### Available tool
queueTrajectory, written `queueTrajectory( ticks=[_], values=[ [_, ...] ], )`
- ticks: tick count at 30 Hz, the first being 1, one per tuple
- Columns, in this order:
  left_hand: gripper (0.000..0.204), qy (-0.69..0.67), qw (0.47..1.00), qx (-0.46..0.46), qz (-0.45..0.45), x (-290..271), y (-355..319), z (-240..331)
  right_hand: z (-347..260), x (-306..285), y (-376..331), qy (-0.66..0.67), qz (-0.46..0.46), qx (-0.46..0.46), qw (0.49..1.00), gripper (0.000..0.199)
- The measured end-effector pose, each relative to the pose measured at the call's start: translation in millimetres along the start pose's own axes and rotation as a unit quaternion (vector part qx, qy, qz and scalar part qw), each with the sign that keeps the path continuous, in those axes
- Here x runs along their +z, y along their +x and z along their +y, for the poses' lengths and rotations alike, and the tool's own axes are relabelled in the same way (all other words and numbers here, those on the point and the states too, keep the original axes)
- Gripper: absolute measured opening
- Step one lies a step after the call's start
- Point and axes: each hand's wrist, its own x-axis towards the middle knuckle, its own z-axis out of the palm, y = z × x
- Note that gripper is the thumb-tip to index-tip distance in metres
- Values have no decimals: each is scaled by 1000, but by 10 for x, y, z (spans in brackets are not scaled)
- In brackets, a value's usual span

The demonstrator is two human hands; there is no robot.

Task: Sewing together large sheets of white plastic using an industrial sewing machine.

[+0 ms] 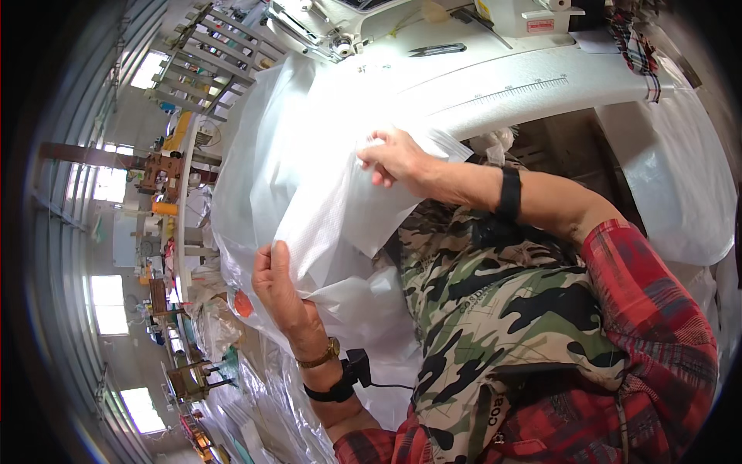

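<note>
A piece of thin white textured fabric (317, 224) stretches between my two hands over the sewing table's near edge. My left hand (280, 290), with a watch and a black strap on the wrist, pinches its lower left edge between thumb and fingers. Farther up and to the right, my right hand (393, 158) grips the fabric with bent fingers. Sheer white material (259, 155) spreads beneath and hangs off to the left. The bright light washes out the fabric's far part.
Ahead stands a sewing machine (336, 39) on a white table (464, 108) with a printed ruler scale. A dark slim tool (437, 49) lies on the tabletop. Plaid cloth (645, 54) hangs at the right. Crumpled clear plastic (220, 325) lies at the left, and a slatted rack (220, 58) stands beyond.
</note>
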Motion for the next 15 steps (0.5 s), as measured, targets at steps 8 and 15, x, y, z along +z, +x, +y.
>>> queueTrajectory(
  ticks=[8, 15],
  values=[
    [10, 240, 956, 100, -140, 96, -228, -64, 265, -183, -825, -58, -198, -134, 969, 17],
    [10, 376, 866, 37, -328, 336, -567, -251, 64, -147, -1307, -296, -281, -191, 893, 23]
  ],
)
